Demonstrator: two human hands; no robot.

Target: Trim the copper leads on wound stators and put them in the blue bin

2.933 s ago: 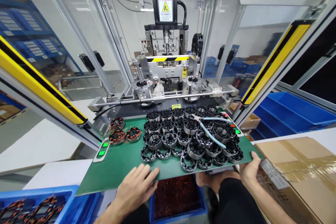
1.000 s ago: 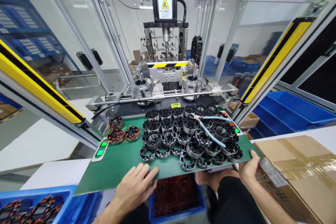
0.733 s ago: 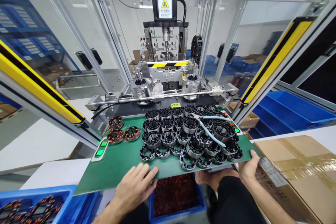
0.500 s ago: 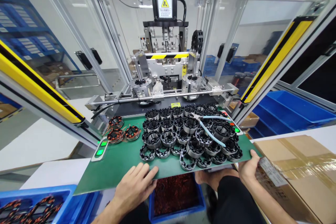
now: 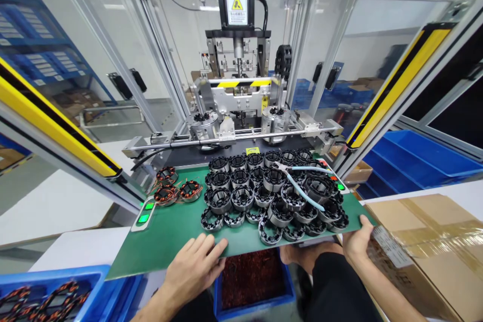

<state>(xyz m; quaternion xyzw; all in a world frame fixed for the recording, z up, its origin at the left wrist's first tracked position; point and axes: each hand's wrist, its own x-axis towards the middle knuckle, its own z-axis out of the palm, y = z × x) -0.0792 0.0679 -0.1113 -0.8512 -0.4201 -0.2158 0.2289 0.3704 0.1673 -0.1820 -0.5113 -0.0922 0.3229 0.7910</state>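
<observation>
The left hand [image 5: 196, 261] lay slack, the right hand [image 5: 357, 242] grasped the board [image 5: 166, 241]; beyond them, three rings [image 5: 190, 196] were wound, many cores [image 5: 221, 208] bare.

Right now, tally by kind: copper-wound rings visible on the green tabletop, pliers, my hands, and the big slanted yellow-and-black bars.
Copper-wound rings on the green tabletop: 3
Pliers: 1
Hands: 2, left hand and right hand
Yellow-and-black bars: 2
Total: 8
</observation>
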